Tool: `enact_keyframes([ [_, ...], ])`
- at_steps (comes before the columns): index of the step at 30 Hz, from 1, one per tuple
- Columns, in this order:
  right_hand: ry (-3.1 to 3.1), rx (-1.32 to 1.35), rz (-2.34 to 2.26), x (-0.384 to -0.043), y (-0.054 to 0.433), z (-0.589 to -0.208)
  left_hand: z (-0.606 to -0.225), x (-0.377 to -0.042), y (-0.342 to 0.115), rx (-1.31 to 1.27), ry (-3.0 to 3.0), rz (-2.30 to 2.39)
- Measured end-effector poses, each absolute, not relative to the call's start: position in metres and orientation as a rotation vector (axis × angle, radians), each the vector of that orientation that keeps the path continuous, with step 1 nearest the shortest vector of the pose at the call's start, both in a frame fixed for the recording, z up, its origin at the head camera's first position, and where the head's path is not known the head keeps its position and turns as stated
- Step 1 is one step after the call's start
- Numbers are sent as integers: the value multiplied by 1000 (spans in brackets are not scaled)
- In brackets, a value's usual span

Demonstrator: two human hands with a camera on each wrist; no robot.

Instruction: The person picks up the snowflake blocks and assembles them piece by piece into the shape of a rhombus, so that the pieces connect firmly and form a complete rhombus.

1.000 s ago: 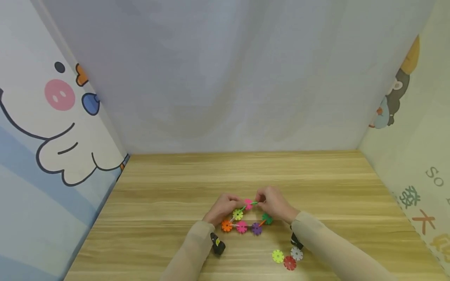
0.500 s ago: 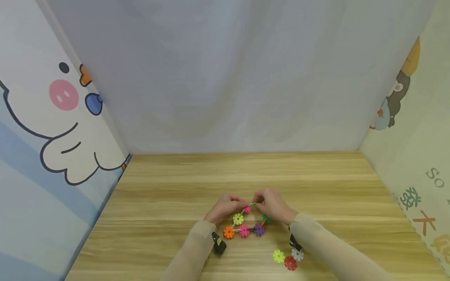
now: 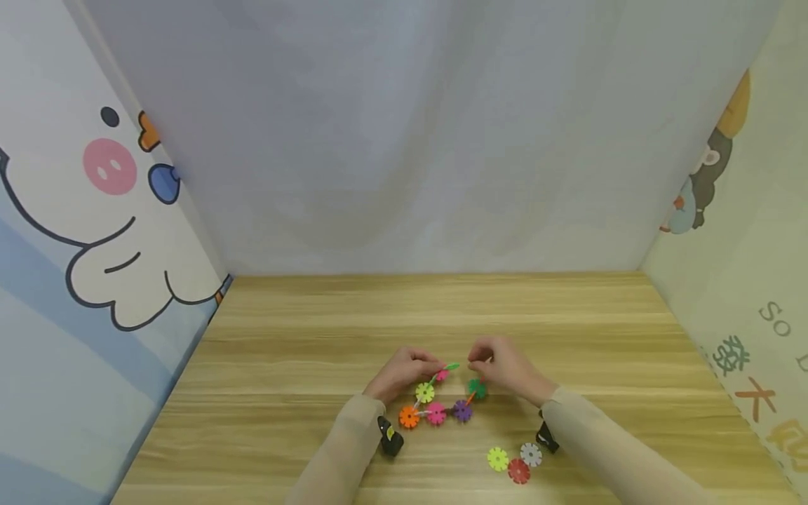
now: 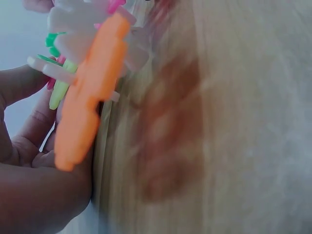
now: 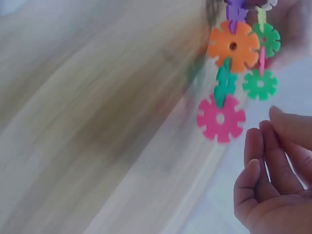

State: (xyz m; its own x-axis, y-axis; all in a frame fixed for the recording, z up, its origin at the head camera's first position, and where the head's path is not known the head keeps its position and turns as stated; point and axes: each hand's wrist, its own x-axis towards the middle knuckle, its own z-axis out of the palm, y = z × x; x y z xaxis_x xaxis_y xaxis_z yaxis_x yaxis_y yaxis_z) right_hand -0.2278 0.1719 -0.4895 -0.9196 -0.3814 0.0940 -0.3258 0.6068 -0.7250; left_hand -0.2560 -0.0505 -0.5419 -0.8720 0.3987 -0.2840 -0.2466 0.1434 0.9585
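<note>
A chain of notched plastic snowflake discs hangs bent like a U above the wooden table. My left hand (image 3: 402, 373) pinches it near one end, by a pink disc (image 3: 442, 375) and a green disc (image 3: 452, 366). The orange disc (image 4: 90, 102) hangs close to that hand in the left wrist view, over a shadow on the wood. My right hand (image 3: 505, 366) is beside the other end, near the dark green disc (image 3: 476, 388). In the right wrist view its fingers (image 5: 278, 161) are loosely bent, holding nothing, apart from the pink end disc (image 5: 209, 118).
Three loose discs, yellow (image 3: 498, 459), red (image 3: 519, 471) and white (image 3: 531, 454), lie on the table (image 3: 303, 337) near the right forearm. A pale curtain (image 3: 404, 140) stands behind the table, with printed cloths on both sides.
My right hand has come away from the green disc end at the top and shifted right. The left hand keeps its pinch, and the chain sags slightly lower than a second ago.
</note>
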Motion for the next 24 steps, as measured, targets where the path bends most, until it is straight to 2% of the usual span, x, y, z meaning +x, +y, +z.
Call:
enact_keyframes([
  [12,2936,-597,-1122,-199,213,-488,-537,-254,-51,141,1950,1768],
  [24,2729,-631,-1089,-175,233,-494,-537,-253,-50,124,1943,1783],
])
